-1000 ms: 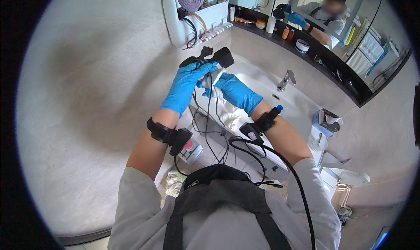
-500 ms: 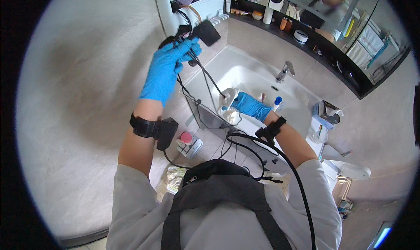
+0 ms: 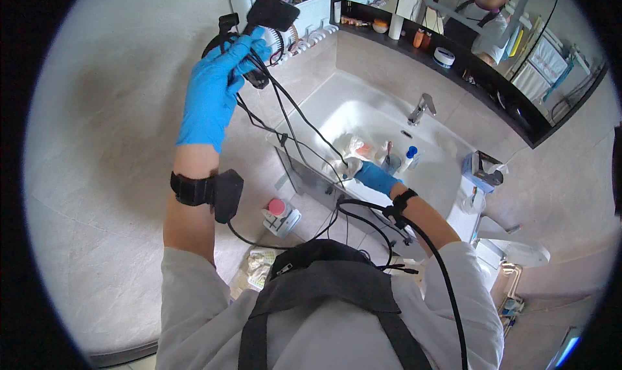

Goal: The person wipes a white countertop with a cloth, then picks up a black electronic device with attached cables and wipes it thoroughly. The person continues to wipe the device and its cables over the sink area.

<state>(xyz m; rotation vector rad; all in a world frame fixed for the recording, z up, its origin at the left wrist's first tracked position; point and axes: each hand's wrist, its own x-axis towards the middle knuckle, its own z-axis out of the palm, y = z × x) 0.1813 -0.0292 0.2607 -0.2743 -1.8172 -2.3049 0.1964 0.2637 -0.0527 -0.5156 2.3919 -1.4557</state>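
My left hand (image 3: 217,85), in a blue glove, is raised at the upper left beside the tiled wall. Its fingers are closed round several black cables (image 3: 277,88), with a flat black device (image 3: 273,12) and straps just above them. Lower and to the right, my right hand (image 3: 377,178), also gloved in blue, reaches to the front rim of the white washbasin (image 3: 334,101). It grips a crumpled white cloth (image 3: 352,168), pressed against the rim; the fingertips are partly hidden by it. One of the cables runs down to the cloth.
In the basin are a crumpled pale packet (image 3: 360,147), a clear cup (image 3: 391,163) and a blue-capped tube (image 3: 410,155). A chrome tap (image 3: 422,109) stands behind. A tissue box (image 3: 483,169) sits on the right. Below is a pink-lidded container (image 3: 276,207). Loose black cables cross my front.
My left hand has moved up and left with the cables and device. My right hand has shifted down and right along the rim with the cloth, uncovering the pale packet and cup.
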